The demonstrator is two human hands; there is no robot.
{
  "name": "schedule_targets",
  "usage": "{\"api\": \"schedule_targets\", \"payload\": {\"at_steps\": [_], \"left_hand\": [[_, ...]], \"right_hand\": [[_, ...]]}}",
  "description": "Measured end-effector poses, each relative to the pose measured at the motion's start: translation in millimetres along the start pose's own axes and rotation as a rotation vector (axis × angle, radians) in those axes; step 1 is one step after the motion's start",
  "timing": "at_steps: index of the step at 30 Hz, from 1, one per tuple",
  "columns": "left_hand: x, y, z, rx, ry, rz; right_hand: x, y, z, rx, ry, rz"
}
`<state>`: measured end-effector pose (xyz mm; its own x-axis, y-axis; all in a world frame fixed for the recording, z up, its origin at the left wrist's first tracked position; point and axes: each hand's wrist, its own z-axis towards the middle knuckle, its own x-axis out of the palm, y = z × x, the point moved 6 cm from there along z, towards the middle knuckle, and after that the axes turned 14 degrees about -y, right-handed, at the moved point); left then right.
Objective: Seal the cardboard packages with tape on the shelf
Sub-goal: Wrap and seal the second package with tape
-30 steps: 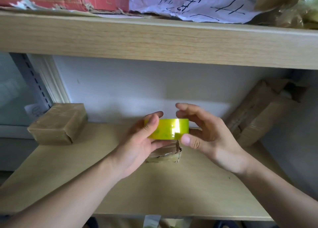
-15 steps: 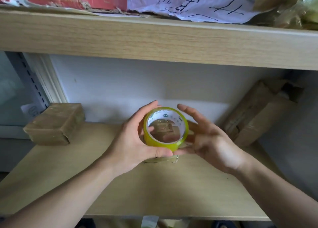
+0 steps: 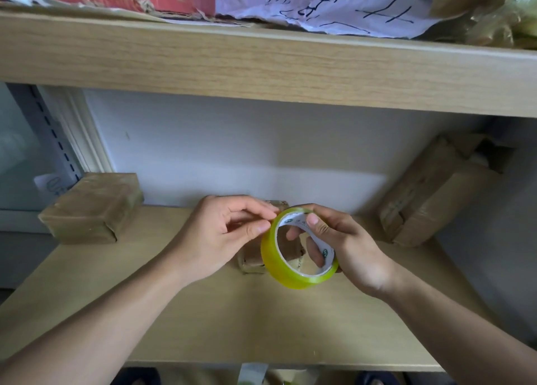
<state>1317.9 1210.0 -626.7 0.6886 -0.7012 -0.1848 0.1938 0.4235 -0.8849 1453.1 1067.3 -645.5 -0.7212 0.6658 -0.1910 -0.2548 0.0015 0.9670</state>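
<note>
You had the tape roll up off the shelf, held in front of the small cardboard package sitting mid-shelf, right under your hands. Your right hand was grasping the roll, thumb on the inner cardboard core and fingers hooked through the hole. Your left hand was pinching at the top edge of the roll with thumb and forefinger; looked to me like you were hunting for the loose tape end, though I couldn't actually see the end itself.

Handling-wise: the roll looked light and rigid, so gripping through the core was the right call. The outer face looked glossy and probably slick, and the free end is likely thin, sticky film that folds onto itself if you let it flap. The package looked small and light, already wrapped partly in tape, so I'd guess it slides around unless you pin it down.

Another taped package sat far left, and a bigger box leaned at the right.
</note>
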Motion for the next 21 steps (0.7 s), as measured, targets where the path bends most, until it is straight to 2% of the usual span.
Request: {"api": "schedule_targets", "payload": {"at_steps": [4, 9, 11, 16, 21], "left_hand": [[1.5, -2.6, 0.2, 0.089, 0.03, 0.075], [6.0, -21.6, -3.5, 0.346, 0.023, 0.274], [8.6, -23.6, -5.3, 0.396, 0.044, 0.321], [7.3, -12.9, -3.4, 0.269, 0.039, 0.26], [4.7, -1.5, -3.7, 0.157, 0.037, 0.208]], "right_hand": [[-0.3, -2.8, -0.3, 0.015, 0.04, 0.017], [-1.0, -8.3, 1.9, 0.03, 0.075, 0.002], [-1.1, -6.7, 2.0, 0.021, 0.069, 0.028], [-3.0, -6.1, 3.8, 0.016, 0.121, 0.028], [-7.7, -13.3, 7.1, 0.038, 0.093, -0.014]]}}
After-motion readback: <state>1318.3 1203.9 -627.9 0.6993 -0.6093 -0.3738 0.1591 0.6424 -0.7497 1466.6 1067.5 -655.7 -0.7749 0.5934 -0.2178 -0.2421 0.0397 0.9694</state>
